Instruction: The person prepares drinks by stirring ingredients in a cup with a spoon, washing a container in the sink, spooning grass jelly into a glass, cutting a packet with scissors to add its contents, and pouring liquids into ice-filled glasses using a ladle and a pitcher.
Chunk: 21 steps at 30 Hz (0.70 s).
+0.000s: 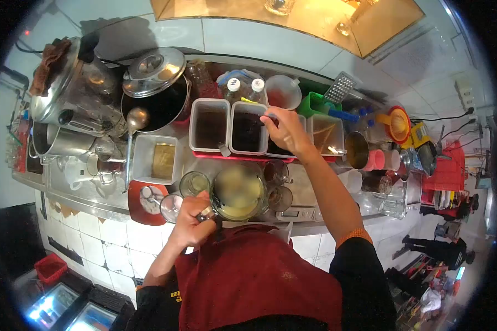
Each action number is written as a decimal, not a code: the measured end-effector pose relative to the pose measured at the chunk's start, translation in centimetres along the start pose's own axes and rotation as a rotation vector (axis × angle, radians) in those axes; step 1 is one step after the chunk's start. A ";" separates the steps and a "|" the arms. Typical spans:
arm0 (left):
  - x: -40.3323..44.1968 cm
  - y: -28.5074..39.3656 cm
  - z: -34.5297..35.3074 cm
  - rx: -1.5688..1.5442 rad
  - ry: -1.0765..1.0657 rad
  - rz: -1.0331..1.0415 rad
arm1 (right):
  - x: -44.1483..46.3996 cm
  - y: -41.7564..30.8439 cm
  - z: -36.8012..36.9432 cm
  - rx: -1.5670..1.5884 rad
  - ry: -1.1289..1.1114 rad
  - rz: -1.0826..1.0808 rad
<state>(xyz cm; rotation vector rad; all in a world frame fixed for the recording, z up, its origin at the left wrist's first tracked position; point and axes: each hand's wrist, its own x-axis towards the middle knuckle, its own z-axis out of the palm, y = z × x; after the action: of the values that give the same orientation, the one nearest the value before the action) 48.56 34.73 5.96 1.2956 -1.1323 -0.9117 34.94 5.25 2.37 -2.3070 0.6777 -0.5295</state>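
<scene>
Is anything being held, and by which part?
The left hand seems to grip the glass jug by its handle; whether the right hand, over the dark-filled container, holds anything cannot be told.

I can't make out the contents of the large glass vessel; a blurred patch covers them. The right grip hides whatever its fingers meet at the rim of the dark-filled container, and I can't tell what the left grip closes on. The marks on the white bottle caps are too small for me to read. The top edge cuts off the golden panel, the bottom edge the maroon apron.
</scene>
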 end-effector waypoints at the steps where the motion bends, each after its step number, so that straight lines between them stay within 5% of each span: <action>1: 0.3 0.0 0.1 -0.040 0.005 -0.046 | -0.2 -0.1 0.2 -0.025 0.030 -0.013; 10: 2.5 0.4 0.3 -0.069 0.076 -0.083 | -0.1 0.4 -2.4 0.210 0.036 0.365; 21: 4.1 -0.7 0.9 0.005 0.131 -0.267 | 2.2 -7.6 -11.2 0.143 0.065 0.449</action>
<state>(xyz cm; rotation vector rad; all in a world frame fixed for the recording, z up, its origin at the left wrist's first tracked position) 48.74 30.51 5.66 1.5123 -0.8738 -1.0021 33.15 3.36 15.84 -1.9291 1.1140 -0.4249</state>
